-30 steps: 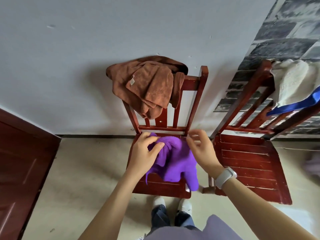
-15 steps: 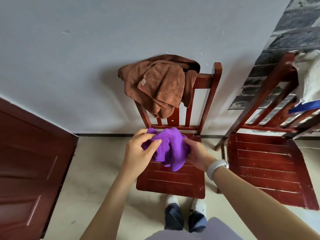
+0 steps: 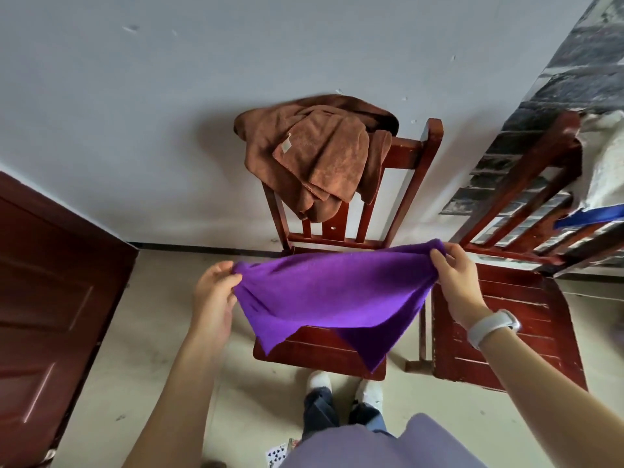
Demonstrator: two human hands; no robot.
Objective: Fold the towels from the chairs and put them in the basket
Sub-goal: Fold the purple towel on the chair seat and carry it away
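purple towel [image 3: 332,292] now spread, hands [image 3: 216,292] apart

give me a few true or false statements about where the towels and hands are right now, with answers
1. Both hands hold the purple towel spread out between them. True: the left hand and the right hand each pinch a top corner.
2. The brown towel lies on the chair seat. False: it hangs over the backrest of the middle chair.
3. The purple towel is already folded into a small square. False: it is opened out, its lower corners hanging loose.
4. A white band sits on the right wrist. True.
5. A pale towel hangs on the right-hand chair. True.
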